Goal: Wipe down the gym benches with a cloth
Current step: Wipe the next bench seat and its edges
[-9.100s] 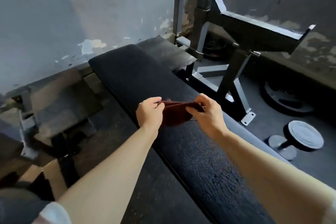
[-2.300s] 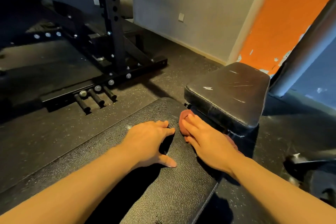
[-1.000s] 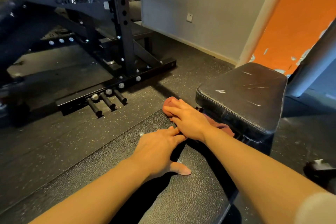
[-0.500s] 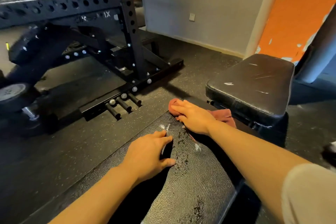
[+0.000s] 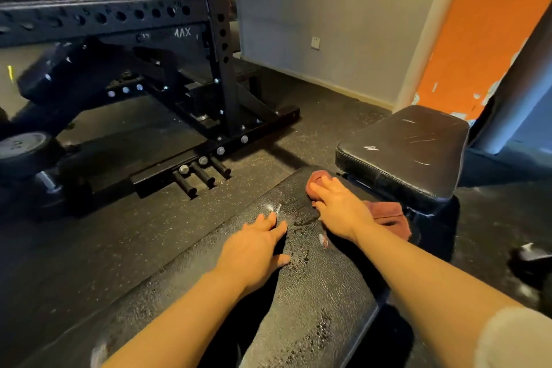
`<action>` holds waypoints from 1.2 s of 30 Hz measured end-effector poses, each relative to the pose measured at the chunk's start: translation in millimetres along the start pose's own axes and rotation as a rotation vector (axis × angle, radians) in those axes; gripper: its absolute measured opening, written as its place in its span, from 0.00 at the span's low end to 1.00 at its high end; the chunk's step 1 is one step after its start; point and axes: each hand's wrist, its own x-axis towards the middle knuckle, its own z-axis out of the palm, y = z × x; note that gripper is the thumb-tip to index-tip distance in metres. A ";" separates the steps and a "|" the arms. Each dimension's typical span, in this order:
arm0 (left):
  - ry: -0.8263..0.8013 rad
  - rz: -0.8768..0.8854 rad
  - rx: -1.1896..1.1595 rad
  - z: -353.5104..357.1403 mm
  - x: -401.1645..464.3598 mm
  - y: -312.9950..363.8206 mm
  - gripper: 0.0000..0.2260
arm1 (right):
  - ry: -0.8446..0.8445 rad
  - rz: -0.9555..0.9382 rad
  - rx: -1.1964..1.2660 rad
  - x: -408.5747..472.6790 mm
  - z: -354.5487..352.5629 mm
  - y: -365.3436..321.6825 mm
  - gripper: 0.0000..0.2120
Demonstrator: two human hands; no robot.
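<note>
Rack (image 5: 215, 48) lettering "MAX"; cloth (image 5: 385, 213) under R hand (image 5: 340, 209).

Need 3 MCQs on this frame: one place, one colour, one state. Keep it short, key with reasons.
1. Where does the cloth lie?
A. on the far end of the long bench pad, under the right hand
B. on the floor by the rack
C. on the short seat pad

2. What colour is the cloth?
A. white
B. dark red
C. blue

3. What is the left hand doing?
A. gripping the cloth
B. lifted in the air
C. resting flat on the long bench pad

Key: 1 A, the right hand presses it onto the long bench pad, just short of the seat pad. 2 B, it shows maroon on both sides of the hand. 3 C, its fingers lie straight on the pad and hold nothing.
</note>
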 end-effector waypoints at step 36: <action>0.353 0.175 -0.069 37.8 -33.1 77.5 0.22 | -0.027 -0.184 -0.024 -122.4 -5.0 37.5 0.22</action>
